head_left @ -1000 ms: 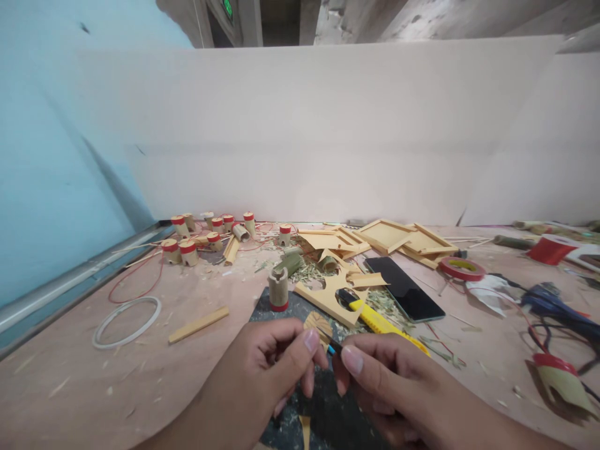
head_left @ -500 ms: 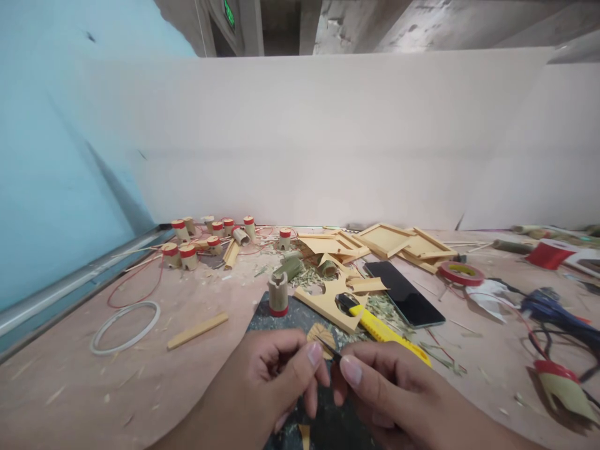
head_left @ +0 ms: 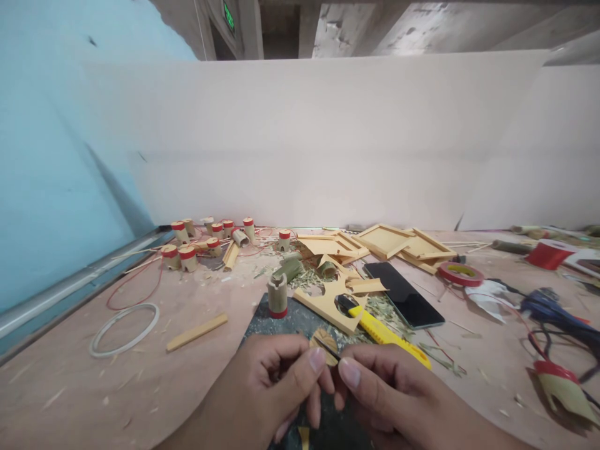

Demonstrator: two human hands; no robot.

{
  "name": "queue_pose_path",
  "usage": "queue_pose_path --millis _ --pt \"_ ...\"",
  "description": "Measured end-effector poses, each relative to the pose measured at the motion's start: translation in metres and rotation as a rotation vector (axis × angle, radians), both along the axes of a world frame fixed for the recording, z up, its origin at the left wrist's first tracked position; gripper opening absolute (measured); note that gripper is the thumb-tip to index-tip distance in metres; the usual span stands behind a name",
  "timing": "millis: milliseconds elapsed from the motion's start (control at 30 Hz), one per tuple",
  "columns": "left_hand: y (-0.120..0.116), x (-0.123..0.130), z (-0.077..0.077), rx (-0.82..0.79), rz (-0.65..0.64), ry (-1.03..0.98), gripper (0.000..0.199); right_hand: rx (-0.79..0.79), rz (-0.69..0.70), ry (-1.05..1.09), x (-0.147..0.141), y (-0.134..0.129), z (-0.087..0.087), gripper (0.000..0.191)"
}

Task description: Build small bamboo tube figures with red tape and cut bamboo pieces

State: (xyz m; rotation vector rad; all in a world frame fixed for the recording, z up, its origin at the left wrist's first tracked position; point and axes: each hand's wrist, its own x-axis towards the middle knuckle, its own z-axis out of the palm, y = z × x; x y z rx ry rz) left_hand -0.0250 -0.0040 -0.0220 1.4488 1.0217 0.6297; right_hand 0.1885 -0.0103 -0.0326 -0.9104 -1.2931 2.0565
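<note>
Head view, from where you're standing: what's in the hands?

"A thin dark piece [head_left: 327, 350], pinched in the right hand [head_left: 389, 381] between thumb and forefinger. It slants toward the left hand [head_left: 276, 378], in front of a round wooden disc [head_left: 330, 339]."

"And the left grip?"

"Fingers curled, thumb tip near the forefinger. I can't tell whether it's pinching anything. Nor can I tell whether the disc is held or lying on the dark board [head_left: 296, 317] below."

"What's that standing on the board?"

"A notched bamboo cup [head_left: 277, 297], upright, with a red band around its base. To its right there's a wooden sheet [head_left: 323, 303] with round cut-outs, then a yellow cutter [head_left: 387, 332] and a black phone [head_left: 404, 295], with shavings [head_left: 385, 309] scattered between."

"Plenty more on the tabletop [head_left: 140, 381], I see."

"Yes: a flat wooden strip [head_left: 197, 332] and a pale ring [head_left: 99, 342] out on the left, with red-banded bamboo pieces [head_left: 188, 258] grouped farther back. Wooden frames [head_left: 385, 241] lie behind the phone. Over on the right I see a tape roll [head_left: 472, 277], a red spool [head_left: 548, 254] and another bamboo piece [head_left: 562, 387], tipped on its side."
</note>
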Motion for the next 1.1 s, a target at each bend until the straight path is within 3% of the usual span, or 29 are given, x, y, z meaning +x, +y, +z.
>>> queue_pose_path --millis 633,933,1100 --pt "-0.0001 0.0019 -0.0014 -0.013 -0.034 -0.033 0.062 0.115 0.005 -0.066 0.0008 -0.0011 0.0017 0.064" --pt "-0.0075 0.0031 0.0000 -0.018 0.032 -0.007 0.058 0.023 -0.079 -0.022 0.0031 -0.0001 -0.0002 0.062" --pt "-0.0052 0.0020 -0.0020 0.014 -0.021 0.007 0.060 0.153 -0.116 -0.168 0.0033 -0.0002 0.0069 0.056"
